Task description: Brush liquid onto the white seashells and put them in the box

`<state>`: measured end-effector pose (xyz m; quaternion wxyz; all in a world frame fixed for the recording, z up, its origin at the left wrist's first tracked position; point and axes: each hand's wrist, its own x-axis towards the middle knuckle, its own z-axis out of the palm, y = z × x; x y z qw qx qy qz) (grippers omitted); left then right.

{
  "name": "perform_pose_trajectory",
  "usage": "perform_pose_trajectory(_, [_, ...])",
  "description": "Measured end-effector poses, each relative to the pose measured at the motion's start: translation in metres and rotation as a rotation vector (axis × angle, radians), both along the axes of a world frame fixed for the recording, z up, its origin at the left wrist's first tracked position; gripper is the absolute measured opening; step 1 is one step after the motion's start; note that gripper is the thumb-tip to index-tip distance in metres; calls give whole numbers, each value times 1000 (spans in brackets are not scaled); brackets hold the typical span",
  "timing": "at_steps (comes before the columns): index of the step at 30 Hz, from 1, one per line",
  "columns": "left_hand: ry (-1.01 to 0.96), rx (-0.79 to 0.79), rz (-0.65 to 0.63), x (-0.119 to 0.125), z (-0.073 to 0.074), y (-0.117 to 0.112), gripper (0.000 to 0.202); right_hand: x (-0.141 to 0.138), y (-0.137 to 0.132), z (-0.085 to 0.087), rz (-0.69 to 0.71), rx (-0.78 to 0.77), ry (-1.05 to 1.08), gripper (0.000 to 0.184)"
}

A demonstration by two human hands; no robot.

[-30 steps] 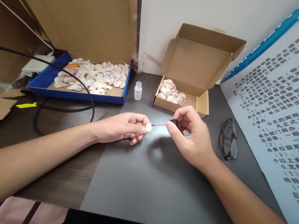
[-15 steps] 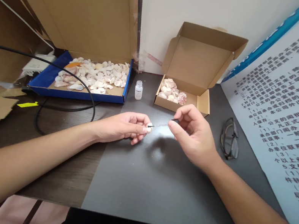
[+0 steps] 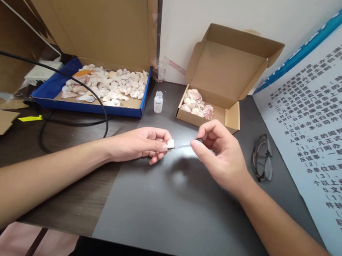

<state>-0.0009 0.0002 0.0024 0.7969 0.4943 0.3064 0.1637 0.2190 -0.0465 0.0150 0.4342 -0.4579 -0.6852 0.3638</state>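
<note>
Pinched between the thumb and fingers of my left hand (image 3: 144, 146) is a small white shell (image 3: 171, 143). My right hand (image 3: 222, 157) grips a thin brush (image 3: 183, 146) by its black cap-like end, with the shaft pointing left. The brush tip meets the lower edge of the shell, or lies very close to it. Both hands are above the grey desk mat (image 3: 156, 213). Behind them an uncapped little glass bottle (image 3: 158, 103) with a white label stands upright.
At the back left a blue-sided box (image 3: 94, 110) holds many pale shells. An open cardboard box (image 3: 230, 70) with several shells stands behind my right hand. Dark-framed glasses (image 3: 262, 158) lie at right, near a printed sheet (image 3: 332, 130). A black cable (image 3: 107, 123) loops across the left.
The shell has turned in my left fingers, showing a whiter side. The brush tip has shifted slightly down, to the shell's lower edge. Both hands keep their grip.
</note>
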Motion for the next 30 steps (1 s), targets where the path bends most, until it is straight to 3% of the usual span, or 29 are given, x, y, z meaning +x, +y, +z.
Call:
perform_pose_trajectory(4, [-13,-6,12,0,-1,0,20,0,0,1,-96,51,-123,18])
perform_pose_trajectory(8, [-29,-16,8,0,-2,0,19,0,1,3,11,-16,55,16])
perform_pose_trajectory(13, [-35,-20,4,-1,-4,1,19,1,1,0,-86,47,-107,17])
perform_pose_trajectory(17, [-46,-19,-9,-2,-6,2,21,1,1,0,27,-16,35,15])
perform_pose_trajectory(22, [-48,-20,4,-2,-6,2,21,1,1,-1,-57,27,-113,16])
perform_pose_trajectory(26, [-55,-26,10,-1,-5,1,21,0,-1,0,26,-2,12,15])
perform_pose_trajectory(30, [-51,-28,19,-2,-4,1,22,0,-1,-1,-60,51,-161,15])
